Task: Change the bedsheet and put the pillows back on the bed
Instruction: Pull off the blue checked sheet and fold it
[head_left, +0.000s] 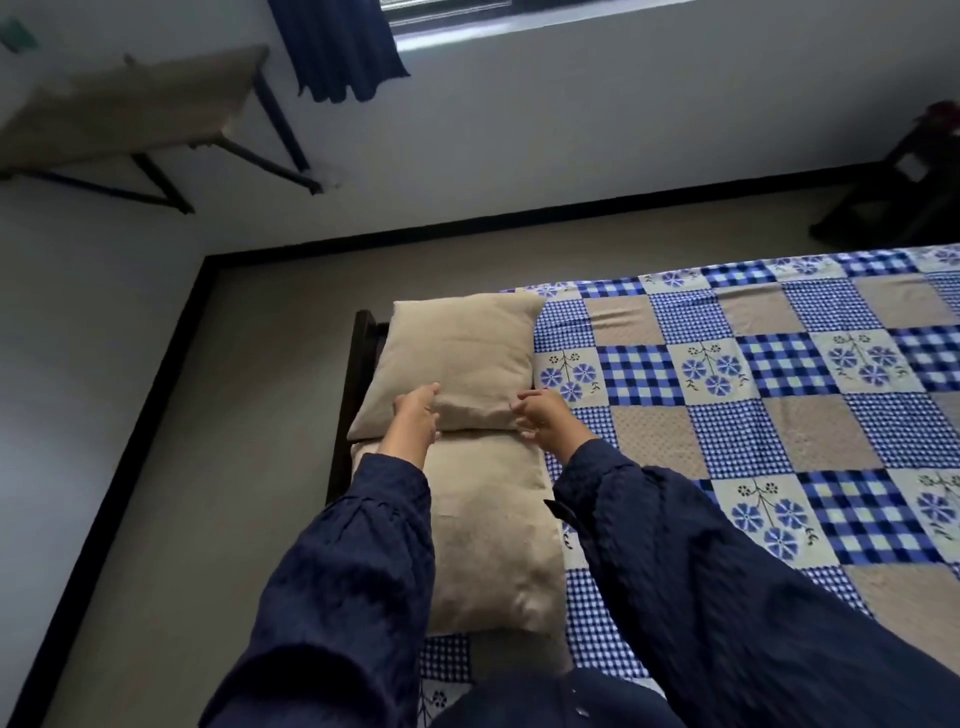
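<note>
The far pillow (462, 353), beige and roughly square, lies at the head end of the bed, against the dark bed frame (358, 364). Its far corner reaches the edge of the mattress. Its near edge overlaps the far edge of the near pillow (488, 530), a second beige pillow that lies flat just beside it along the same head end.

Both hands are on the near edge of the far pillow. The left hand (413, 418) grasps the near-left corner, with the thumb on top of the fabric. The right hand (545, 418) grasps the near-right corner with curled fingers. A shallow crease runs across the pillow between the two hands. Dark blue sleeves (353, 571) cover both arms to the wrists and cross over the near pillow.

The bedsheet (727, 431) is spread flat over the mattress under both pillows. It carries a patchwork of blue gingham squares, plain beige squares and squares with blue flowers.

Grey floor (260, 364) surrounds the bed, bordered by a black baseboard (130, 467) along white walls. A wall shelf (130, 109) with dark brackets is mounted at the upper left. A dark blue curtain (337, 47) hangs beside a window (519, 15). A piece of dark furniture (909, 176), blurred, stands at the far right.
</note>
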